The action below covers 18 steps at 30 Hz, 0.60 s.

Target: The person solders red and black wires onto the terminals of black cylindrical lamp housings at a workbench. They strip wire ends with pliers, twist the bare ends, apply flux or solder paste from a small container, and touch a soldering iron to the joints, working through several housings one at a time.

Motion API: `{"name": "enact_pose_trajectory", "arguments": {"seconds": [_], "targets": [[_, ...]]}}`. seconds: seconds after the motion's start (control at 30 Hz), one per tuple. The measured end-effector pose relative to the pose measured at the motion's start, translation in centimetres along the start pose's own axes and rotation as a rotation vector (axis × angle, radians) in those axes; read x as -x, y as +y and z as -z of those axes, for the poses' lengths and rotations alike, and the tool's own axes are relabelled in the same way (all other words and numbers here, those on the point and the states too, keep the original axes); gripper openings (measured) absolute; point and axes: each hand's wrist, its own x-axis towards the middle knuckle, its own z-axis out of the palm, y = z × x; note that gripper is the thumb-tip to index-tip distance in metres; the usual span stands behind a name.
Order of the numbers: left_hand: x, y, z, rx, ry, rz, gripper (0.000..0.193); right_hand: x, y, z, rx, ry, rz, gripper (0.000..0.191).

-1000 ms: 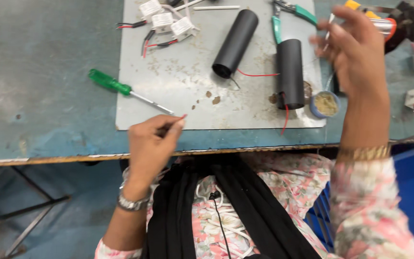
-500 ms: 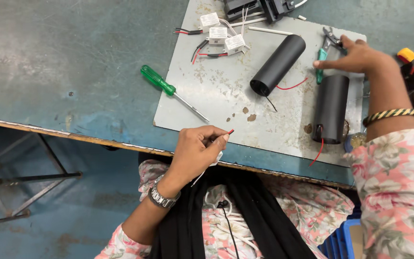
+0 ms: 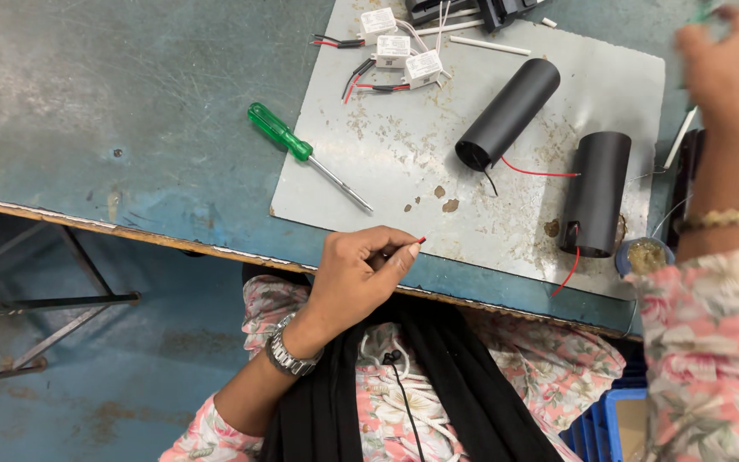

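Fingers pinch a thin red wire

Fingers (image 3: 399,255) of the left hand (image 3: 359,278) are curled in tight. They pinch a thin red wire (image 3: 418,242) between the thumb and the first finger. Only the small red tip of the wire sticks out past the fingertips. The hand sits at the near edge of the blue surface (image 3: 130,128), just below the grey metal sheet (image 3: 404,145). A silver watch (image 3: 288,355) is on that wrist.

The right hand (image 3: 723,73) is up high at the far right side, over the edge of the sheet. It is blurry. Something small and green shows at its top, but I cannot tell if the fingers grip it or how far they are open. A gold bracelet (image 3: 729,219) is on that wrist.

A green screwdriver (image 3: 305,154) lies half on the surface and half on the sheet, near the left hand but not touching it. Two black tubes lie on the sheet. The long black tube (image 3: 508,113) lies tilted, with a red wire and a black wire coming out of its near end. The short black tube (image 3: 596,192) lies beside it, with a red wire hanging from its near end. Small white boxes (image 3: 399,44) with red and black wires sit at the far side of the sheet. A little round tin (image 3: 645,255) sits by the short tube.
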Motion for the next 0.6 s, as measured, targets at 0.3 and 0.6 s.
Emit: {"name": "enact_pose_trajectory", "arguments": {"seconds": [0.3,0.6], "targets": [[-0.2,1.1,-1.4,0.005,-0.064,-0.031,0.016,22.6,-6.7,5.7,-0.983,-0.431,0.363,0.058],[-0.3,1.7,-2.3,0.018,-0.119,-0.04,0.017,26.3,-10.5,2.0,-0.636,-0.588,0.477,0.072]]}}
